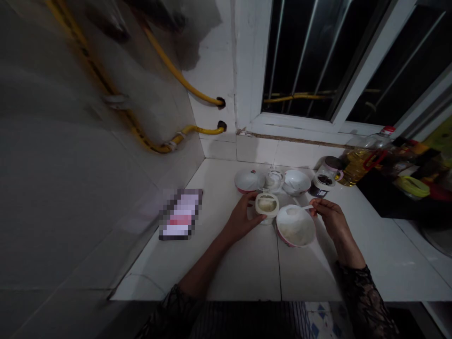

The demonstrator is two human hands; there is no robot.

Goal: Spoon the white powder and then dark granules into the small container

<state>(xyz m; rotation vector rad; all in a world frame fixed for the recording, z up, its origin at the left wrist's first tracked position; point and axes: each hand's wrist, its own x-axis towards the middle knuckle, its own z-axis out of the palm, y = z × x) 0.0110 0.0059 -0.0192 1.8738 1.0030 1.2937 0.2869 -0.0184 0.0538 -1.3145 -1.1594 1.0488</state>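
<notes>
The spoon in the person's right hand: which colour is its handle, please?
The handle is white; it shows in the head view.

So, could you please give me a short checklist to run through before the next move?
1. Left hand holding the jar: ok.
2. Right hand gripping the spoon by its handle: ok.
3. Spoon's tip over the near bowl: ok.
4. Spoon loaded: cannot tell; too small and dim.
5. Phone apart from the bowls: ok, off to the left.
</notes>
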